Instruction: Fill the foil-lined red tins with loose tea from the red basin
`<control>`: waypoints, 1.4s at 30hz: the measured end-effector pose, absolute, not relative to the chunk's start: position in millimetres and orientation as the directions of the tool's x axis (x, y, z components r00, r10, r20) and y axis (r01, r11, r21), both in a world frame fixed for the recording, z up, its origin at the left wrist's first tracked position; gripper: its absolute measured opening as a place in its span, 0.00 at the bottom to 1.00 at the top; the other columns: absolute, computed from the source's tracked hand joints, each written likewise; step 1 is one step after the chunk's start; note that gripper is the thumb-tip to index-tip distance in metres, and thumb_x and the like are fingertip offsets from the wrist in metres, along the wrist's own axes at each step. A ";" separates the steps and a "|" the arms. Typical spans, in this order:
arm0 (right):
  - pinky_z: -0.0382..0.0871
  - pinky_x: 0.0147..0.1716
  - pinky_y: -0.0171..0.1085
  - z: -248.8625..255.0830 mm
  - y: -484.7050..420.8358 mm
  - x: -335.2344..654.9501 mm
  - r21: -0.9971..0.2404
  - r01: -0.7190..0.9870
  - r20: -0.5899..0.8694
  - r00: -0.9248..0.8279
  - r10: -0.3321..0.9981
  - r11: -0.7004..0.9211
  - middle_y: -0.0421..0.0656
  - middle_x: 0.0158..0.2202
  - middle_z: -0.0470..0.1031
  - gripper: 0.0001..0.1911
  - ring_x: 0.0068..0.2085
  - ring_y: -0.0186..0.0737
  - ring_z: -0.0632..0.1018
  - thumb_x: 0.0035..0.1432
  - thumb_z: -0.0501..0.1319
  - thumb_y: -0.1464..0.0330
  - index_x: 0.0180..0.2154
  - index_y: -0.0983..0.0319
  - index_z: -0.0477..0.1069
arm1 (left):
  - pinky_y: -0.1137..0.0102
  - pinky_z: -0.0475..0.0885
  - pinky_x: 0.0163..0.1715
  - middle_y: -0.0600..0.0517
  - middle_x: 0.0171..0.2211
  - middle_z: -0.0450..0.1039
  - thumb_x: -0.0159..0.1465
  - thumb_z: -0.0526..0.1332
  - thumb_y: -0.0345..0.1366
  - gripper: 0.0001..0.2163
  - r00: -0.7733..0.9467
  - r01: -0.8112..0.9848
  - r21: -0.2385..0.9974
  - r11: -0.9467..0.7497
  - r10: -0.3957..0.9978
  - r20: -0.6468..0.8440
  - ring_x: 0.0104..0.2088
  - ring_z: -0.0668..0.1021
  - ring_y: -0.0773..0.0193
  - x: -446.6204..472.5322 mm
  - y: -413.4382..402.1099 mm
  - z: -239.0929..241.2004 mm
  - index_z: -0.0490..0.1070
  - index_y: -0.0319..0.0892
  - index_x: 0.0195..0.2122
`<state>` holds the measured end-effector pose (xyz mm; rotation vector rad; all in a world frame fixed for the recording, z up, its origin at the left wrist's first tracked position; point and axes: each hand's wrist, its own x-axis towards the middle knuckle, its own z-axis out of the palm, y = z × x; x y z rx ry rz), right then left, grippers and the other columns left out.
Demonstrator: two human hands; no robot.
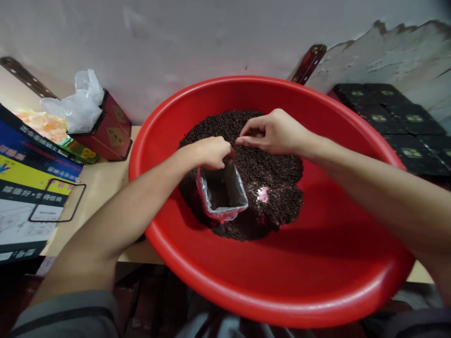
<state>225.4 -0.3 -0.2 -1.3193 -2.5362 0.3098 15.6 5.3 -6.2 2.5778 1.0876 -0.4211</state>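
Observation:
A wide red plastic basin holds a heap of dark, loose leaves that look like black tea. Standing in the heap is a small reddish box with a clear plastic bag lining it and folded over its rim; some dark material shows inside. My left hand is closed at the far rim of this box, its fingertips curled out of sight. To the right of it, my right hand hovers above the heap with thumb and fingers drawn together in a pinch. Whatever it may hold is too small to see.
On the left of the wooden table stand a red box with a plastic bag on top and a printed carton. Several black boxes are stacked at the right. The wall rises behind the basin.

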 end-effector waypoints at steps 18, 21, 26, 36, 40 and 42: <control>0.74 0.59 0.68 -81.0 48.6 280.9 0.097 0.939 -0.038 -0.327 0.944 0.330 0.69 0.77 0.48 0.46 0.71 0.79 0.67 0.69 0.62 0.54 0.78 0.63 0.50 | 0.61 0.83 0.30 0.33 0.34 0.86 0.58 0.62 0.29 0.23 0.355 0.933 0.176 -0.315 0.715 -0.602 0.30 0.87 0.46 -7.9 14.8 8.3 0.84 0.26 0.53; 0.73 0.61 0.69 -77.7 68.1 268.2 0.089 0.925 -0.068 -0.366 0.928 0.371 0.68 0.79 0.45 0.51 0.73 0.79 0.63 0.65 0.67 0.53 0.79 0.61 0.48 | 0.64 0.83 0.28 0.38 0.28 0.84 0.57 0.63 0.28 0.18 0.341 0.938 0.197 -0.286 0.643 -0.686 0.28 0.86 0.49 -13.3 14.1 5.1 0.86 0.29 0.47; 0.63 0.65 0.77 -81.7 114.2 229.5 0.079 0.889 -0.188 -0.431 0.883 0.451 0.64 0.81 0.33 0.62 0.77 0.82 0.51 0.55 0.77 0.57 0.80 0.53 0.44 | 0.67 0.82 0.30 0.42 0.21 0.80 0.66 0.68 0.45 0.16 0.287 0.958 0.246 -0.148 0.490 -0.823 0.26 0.84 0.55 -18.8 13.1 2.4 0.82 0.37 0.28; 0.51 0.68 0.79 -110.8 124.4 202.8 0.033 0.933 -0.178 -0.347 0.921 0.358 0.62 0.82 0.31 0.62 0.79 0.80 0.43 0.54 0.78 0.60 0.80 0.51 0.46 | 0.63 0.85 0.35 0.37 0.44 0.85 0.52 0.73 0.61 0.32 0.304 0.950 0.291 -0.111 0.536 -0.788 0.40 0.86 0.47 -37.4 21.2 -8.7 0.84 0.38 0.46; 0.48 0.69 0.80 -111.9 129.2 198.1 -0.025 0.950 -0.222 -0.309 0.925 0.311 0.59 0.82 0.25 0.65 0.80 0.79 0.38 0.53 0.78 0.61 0.80 0.49 0.43 | 0.64 0.85 0.35 0.37 0.49 0.83 0.53 0.71 0.61 0.35 0.319 0.947 0.275 -0.163 0.543 -0.777 0.44 0.85 0.47 -38.8 21.6 -8.1 0.81 0.37 0.51; 0.46 0.68 0.81 -113.2 131.3 196.4 -0.052 0.950 -0.210 -0.311 0.927 0.307 0.57 0.82 0.23 0.65 0.80 0.79 0.37 0.52 0.78 0.62 0.80 0.48 0.43 | 0.65 0.84 0.35 0.37 0.47 0.83 0.53 0.71 0.62 0.34 0.318 0.948 0.254 -0.190 0.550 -0.773 0.45 0.85 0.47 -38.3 21.4 -7.1 0.81 0.37 0.49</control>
